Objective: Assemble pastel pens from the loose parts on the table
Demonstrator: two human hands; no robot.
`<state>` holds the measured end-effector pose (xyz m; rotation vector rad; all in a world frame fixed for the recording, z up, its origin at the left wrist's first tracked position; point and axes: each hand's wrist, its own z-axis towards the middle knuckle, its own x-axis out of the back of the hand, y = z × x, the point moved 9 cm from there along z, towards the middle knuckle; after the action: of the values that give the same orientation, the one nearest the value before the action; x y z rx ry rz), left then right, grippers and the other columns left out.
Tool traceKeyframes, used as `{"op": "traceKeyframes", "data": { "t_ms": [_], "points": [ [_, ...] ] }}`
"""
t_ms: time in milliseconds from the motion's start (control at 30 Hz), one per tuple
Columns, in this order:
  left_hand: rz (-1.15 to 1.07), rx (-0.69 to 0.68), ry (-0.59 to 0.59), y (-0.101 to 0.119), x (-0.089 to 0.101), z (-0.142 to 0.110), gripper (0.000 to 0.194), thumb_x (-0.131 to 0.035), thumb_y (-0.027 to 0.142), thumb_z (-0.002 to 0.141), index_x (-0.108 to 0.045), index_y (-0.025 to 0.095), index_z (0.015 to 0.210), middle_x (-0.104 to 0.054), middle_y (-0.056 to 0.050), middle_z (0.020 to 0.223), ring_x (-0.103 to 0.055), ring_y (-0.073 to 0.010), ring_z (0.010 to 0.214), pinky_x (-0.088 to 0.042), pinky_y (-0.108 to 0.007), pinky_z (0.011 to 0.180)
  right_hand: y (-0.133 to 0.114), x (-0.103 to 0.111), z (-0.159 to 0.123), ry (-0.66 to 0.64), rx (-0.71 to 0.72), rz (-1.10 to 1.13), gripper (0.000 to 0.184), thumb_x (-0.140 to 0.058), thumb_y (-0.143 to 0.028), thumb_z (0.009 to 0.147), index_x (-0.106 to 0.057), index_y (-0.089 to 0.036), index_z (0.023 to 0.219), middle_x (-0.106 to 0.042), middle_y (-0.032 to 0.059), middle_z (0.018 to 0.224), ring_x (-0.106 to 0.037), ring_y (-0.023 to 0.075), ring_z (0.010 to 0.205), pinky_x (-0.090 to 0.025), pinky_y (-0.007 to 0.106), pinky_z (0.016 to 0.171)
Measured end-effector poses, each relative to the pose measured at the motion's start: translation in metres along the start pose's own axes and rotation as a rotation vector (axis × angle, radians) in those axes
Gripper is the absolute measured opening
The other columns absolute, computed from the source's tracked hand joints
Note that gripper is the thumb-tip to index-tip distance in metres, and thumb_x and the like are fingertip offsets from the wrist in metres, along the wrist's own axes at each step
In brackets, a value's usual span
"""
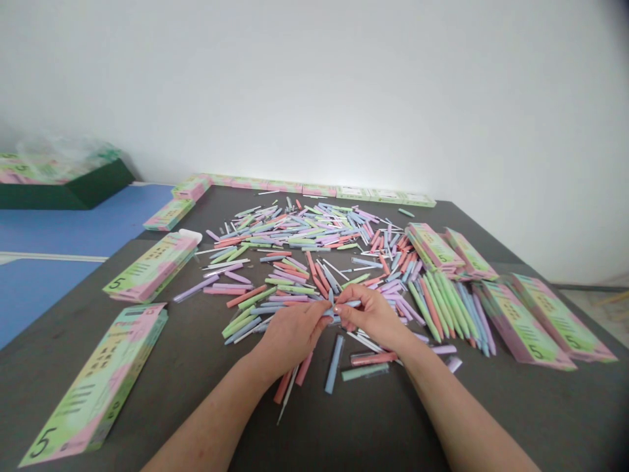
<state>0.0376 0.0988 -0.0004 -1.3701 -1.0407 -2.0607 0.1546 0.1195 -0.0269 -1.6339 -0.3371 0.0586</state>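
Observation:
Both hands meet over the middle of a loose heap of pastel pen parts (295,229). My left hand (295,328) is closed, its fingertips pinching a blue pen piece (331,298). From the other side, my right hand (371,314) has its thumb and fingers pressed together on the same blue piece; the fingers partly cover it. Just below them lie a blue pen barrel (335,364), a red one (373,358) and a green one (365,372). A thin white refill (287,394) points toward me beside red barrels near my left wrist.
A neat row of green, red, blue and purple pens (447,305) lies right of the heap. Printed pen boxes (540,321) stand at right, with more boxes (95,383) along the left and back edges. A dark green tray (93,183) sits on the blue surface (54,288) at left.

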Motion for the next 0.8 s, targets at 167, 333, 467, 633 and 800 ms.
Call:
{"op": "traceKeyframes", "data": {
  "t_ms": [167, 333, 467, 633, 800],
  "points": [
    [0.052, -0.036, 0.061, 0.003, -0.002, -0.002, 0.025, -0.041, 0.026, 0.095, -0.060, 0.018, 0.109, -0.072, -0.007, 0.087, -0.068, -0.0208, 0.084, -0.048, -0.028, 0.068, 0.003, -0.005, 0.000, -0.015, -0.041, 0.037, 0.035, -0.068, -0.051, 0.075, -0.057, -0.017, 0.071, -0.060, -0.0033, 0.047, -0.053, 0.0093, 0.037, -0.041, 0.018, 0.036],
    [0.046, -0.047, 0.062, 0.005, -0.001, -0.002, 0.027, -0.040, 0.029, 0.096, -0.061, 0.019, 0.110, -0.072, -0.007, 0.090, -0.068, -0.0199, 0.083, -0.049, -0.028, 0.069, 0.006, -0.005, 0.000, -0.003, -0.082, -0.026, 0.041, -0.066, -0.053, 0.074, -0.053, -0.017, 0.060, -0.056, -0.0031, 0.041, -0.050, 0.0089, 0.032, -0.037, 0.017, 0.032],
    [-0.004, 0.004, 0.049, 0.001, 0.005, 0.000, 0.028, -0.039, 0.031, 0.096, -0.064, 0.020, 0.105, -0.073, -0.005, 0.087, -0.067, -0.0190, 0.079, -0.048, -0.027, 0.068, 0.000, -0.003, -0.002, -0.046, -0.035, -0.015, 0.036, -0.066, -0.051, 0.076, -0.063, -0.015, 0.077, -0.060, -0.0021, 0.050, -0.054, 0.0096, 0.039, -0.042, 0.019, 0.039],
    [0.002, 0.088, 0.054, -0.007, 0.011, 0.001, 0.027, -0.042, 0.032, 0.095, -0.065, 0.020, 0.103, -0.073, -0.005, 0.083, -0.067, -0.0200, 0.078, -0.047, -0.027, 0.067, -0.019, 0.010, -0.007, -0.036, 0.084, -0.004, 0.030, -0.072, -0.035, 0.074, -0.063, -0.018, 0.096, -0.063, -0.0026, 0.065, -0.057, 0.0106, 0.056, -0.044, 0.021, 0.051],
    [0.016, 0.058, 0.024, -0.006, 0.004, 0.000, 0.028, -0.040, 0.032, 0.096, -0.062, 0.020, 0.108, -0.074, -0.006, 0.093, -0.068, -0.0214, 0.084, -0.048, -0.029, 0.071, -0.022, 0.015, -0.005, 0.007, 0.083, -0.044, 0.025, -0.072, -0.037, 0.074, -0.068, -0.016, 0.085, -0.067, 0.0011, 0.065, -0.059, 0.0125, 0.057, -0.045, 0.024, 0.054]
  ]
}}
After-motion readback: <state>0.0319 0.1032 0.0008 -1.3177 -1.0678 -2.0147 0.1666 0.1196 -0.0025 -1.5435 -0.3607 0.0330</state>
